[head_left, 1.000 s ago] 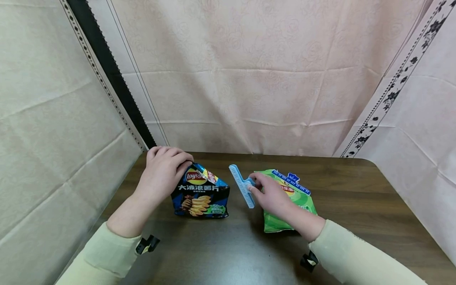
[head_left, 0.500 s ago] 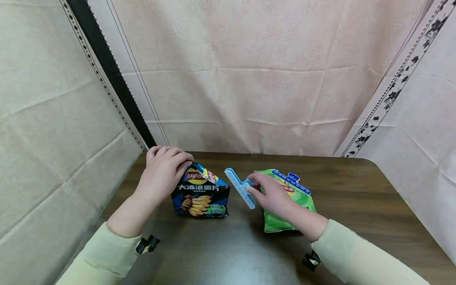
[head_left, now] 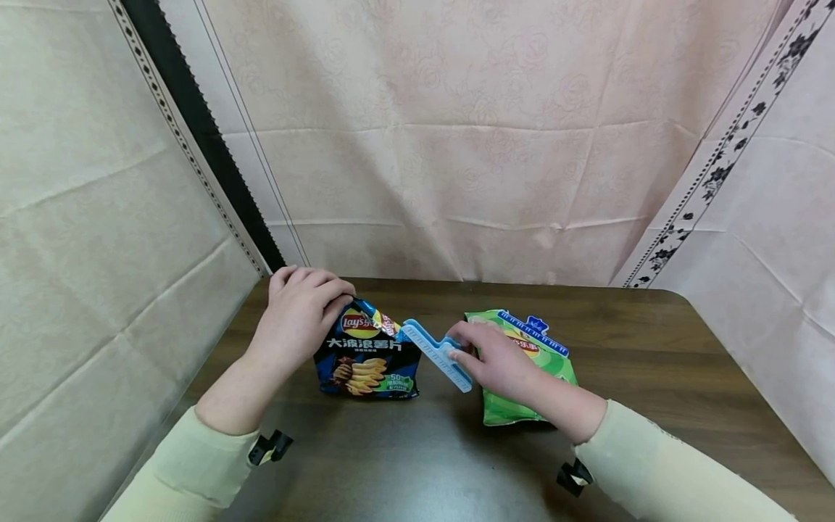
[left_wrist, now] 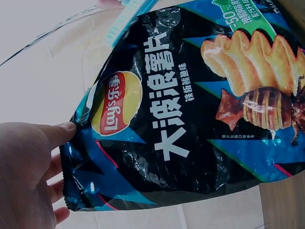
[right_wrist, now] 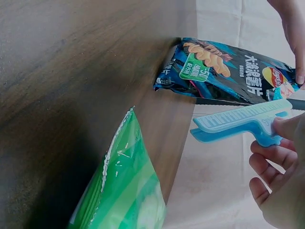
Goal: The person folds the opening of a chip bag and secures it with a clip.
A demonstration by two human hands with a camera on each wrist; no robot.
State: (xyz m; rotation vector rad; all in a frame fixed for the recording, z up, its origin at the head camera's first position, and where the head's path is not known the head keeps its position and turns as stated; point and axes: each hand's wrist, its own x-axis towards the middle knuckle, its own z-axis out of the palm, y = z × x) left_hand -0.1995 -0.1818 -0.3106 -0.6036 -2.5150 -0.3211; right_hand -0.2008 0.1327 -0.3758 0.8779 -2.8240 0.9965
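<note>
A black and blue Lay's chip bag (head_left: 368, 362) stands on the table, its top corner pinched between the thumb and fingers of my left hand (head_left: 300, 312). The left wrist view shows that hand (left_wrist: 33, 167) at the edge of the bag (left_wrist: 171, 105). My right hand (head_left: 499, 359) pinches a light blue bag clip (head_left: 438, 355) by its handle. In the right wrist view the clip (right_wrist: 243, 125) has its jaws slightly apart, with nothing visible between them. From the head, the clip's far end overlaps the black bag's upper right edge; whether they touch I cannot tell.
A green Lay's bag (head_left: 522, 406) with a dark blue clip (head_left: 533, 333) across its top stands behind and below my right hand. Under everything is a dark wooden table (head_left: 417, 464). Pale patterned cloth (head_left: 470, 145) hangs behind and on both sides.
My right hand has turned the light blue clip and brought it left and slightly down, up to the black bag's right edge in view. The left hand and both bags stay put.
</note>
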